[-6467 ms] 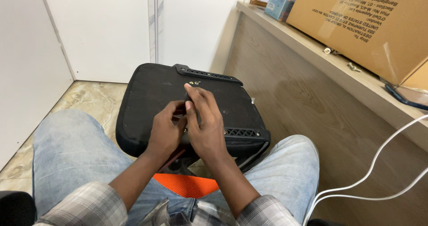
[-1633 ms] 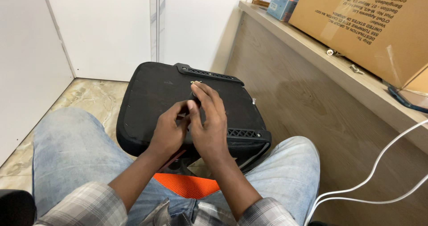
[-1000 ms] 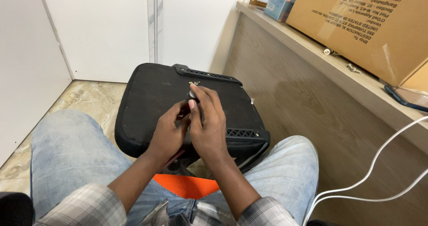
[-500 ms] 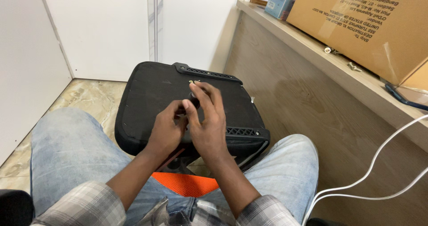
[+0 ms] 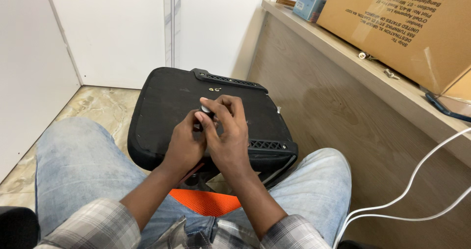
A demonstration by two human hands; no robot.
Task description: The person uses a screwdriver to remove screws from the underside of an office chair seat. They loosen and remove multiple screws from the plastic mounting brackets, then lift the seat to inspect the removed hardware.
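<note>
We sit, black seat base (image 5: 167,106) upturned between our knees. Our left hand (image 5: 185,143) and right hand (image 5: 226,138) pressed together over its middle, fingertips pinching small round knob (image 5: 205,109); grip itself partly hidden. Two small screws (image 5: 214,89) just beyond, near far edge. Wooden desk (image 5: 343,47) side panel close on right, white wall ahead, bare floor (image 5: 98,106) open on left. White cables (image 5: 417,190) hang by right knee.
</note>
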